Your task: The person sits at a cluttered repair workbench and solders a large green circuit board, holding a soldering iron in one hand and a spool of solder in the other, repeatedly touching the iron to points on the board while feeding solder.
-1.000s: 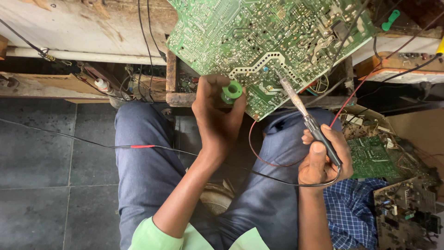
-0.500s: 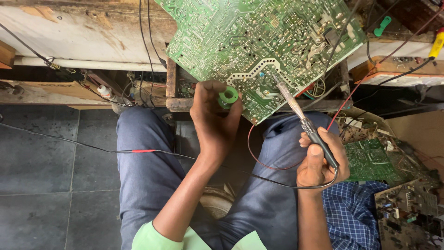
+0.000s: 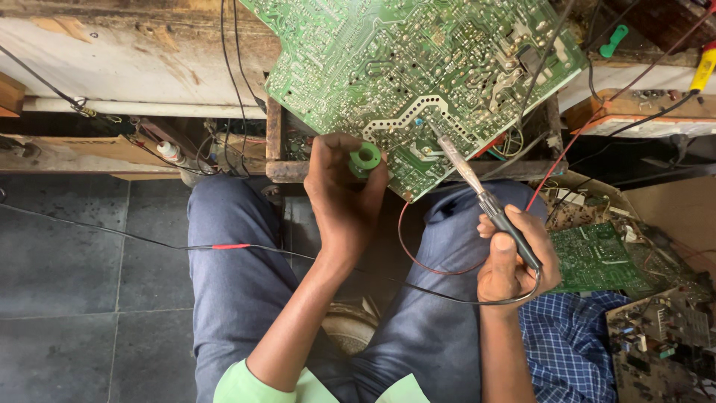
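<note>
In the head view we have the large green printed circuit board (image 3: 418,75) tilted solder-side up against the worn wooden surface (image 3: 134,45), above our lap. Our left hand (image 3: 339,194) is closed around a small green spool (image 3: 365,158) at the board's lower edge, and our right hand (image 3: 514,261) is clamped on the black-handled soldering iron (image 3: 485,198), tip touching a joint near the perforated slot. Soldering looks under way; we cannot tell how many joints remain. Since the earlier frames, the tip has crept slightly up the board.
</note>
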